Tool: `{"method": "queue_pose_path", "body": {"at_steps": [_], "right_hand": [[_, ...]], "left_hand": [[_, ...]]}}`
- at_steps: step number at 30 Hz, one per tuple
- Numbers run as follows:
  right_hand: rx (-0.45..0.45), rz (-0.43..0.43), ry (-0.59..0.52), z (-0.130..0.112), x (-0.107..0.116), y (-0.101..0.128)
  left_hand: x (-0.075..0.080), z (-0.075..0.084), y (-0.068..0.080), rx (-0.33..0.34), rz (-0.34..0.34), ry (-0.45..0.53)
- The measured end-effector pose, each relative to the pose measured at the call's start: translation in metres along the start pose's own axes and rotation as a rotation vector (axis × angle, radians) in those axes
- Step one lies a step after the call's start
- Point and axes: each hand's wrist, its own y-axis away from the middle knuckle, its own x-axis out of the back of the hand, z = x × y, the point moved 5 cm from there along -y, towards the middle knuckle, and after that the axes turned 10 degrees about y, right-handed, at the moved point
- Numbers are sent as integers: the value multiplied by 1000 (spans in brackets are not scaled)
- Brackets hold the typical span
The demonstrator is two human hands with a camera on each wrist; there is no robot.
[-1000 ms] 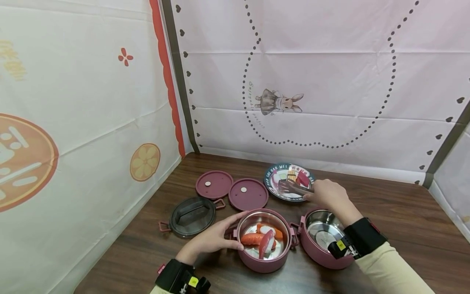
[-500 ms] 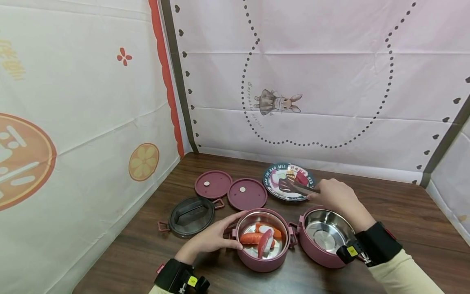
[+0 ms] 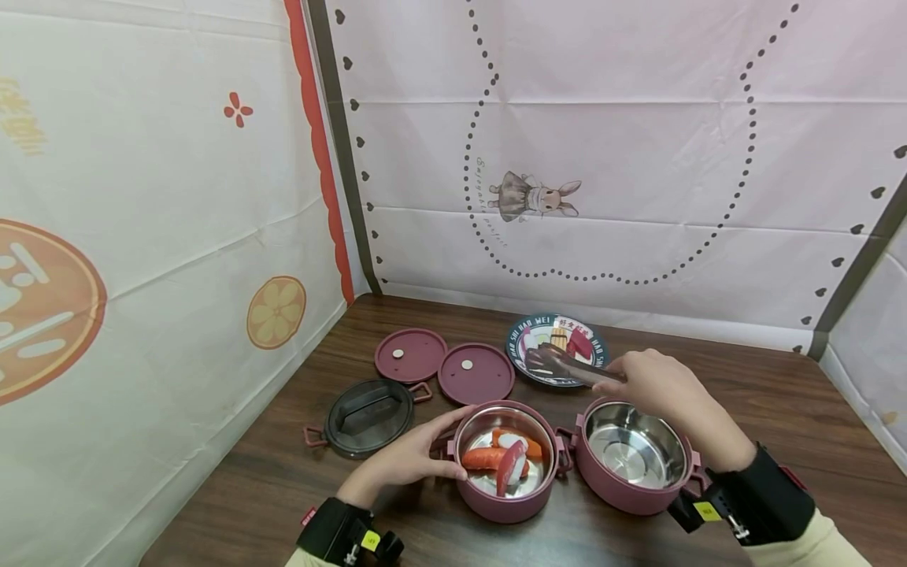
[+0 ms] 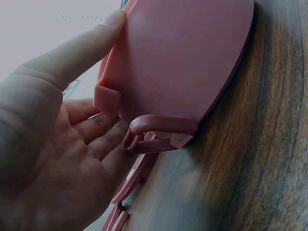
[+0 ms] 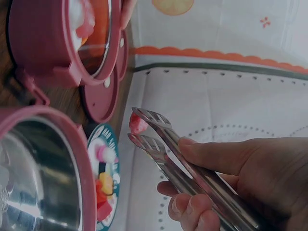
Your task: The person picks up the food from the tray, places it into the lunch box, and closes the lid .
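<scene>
My left hand (image 3: 414, 457) rests against the left side of a mauve pot (image 3: 506, 512), thumb and fingers spread around its handle. In the left wrist view the thumb touches the rim (image 4: 129, 9) and the fingers lie behind the handle (image 4: 163, 124). Carrot-like orange pieces (image 3: 485, 459) and a red-and-white piece (image 3: 512, 468) lie inside. My right hand (image 3: 655, 386) grips metal tongs (image 3: 577, 368) above the patterned plate (image 3: 520, 366). A small red piece (image 5: 138, 124) shows between the tong tips in the right wrist view.
A second mauve pot (image 3: 623, 492) with a bare steel inside stands at right, handle to handle with the first. Two round mauve lids (image 3: 411, 356) and a dark see-through lid (image 3: 372, 417) lie at left. Food pieces (image 5: 106, 185) remain on the plate. Cloth walls (image 3: 623, 157) border the table.
My right hand has shifted slightly right with the tongs, and its wrist has swung right and down, uncovering more of the second pot. The left hand stays at the first pot.
</scene>
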Motion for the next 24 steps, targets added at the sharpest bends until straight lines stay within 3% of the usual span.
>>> {"method": "queue_pose_path", "body": {"at_steps": [8, 17, 24], "right_hand": [[70, -3, -31, -18, 2, 22], [127, -20, -58, -36, -11, 39], [181, 15, 2, -43, -27, 46]], "left_hand": [[0, -1, 0, -12, 3, -23], [0, 1, 0, -7, 6, -46], [0, 1, -1, -32, -6, -25]]}}
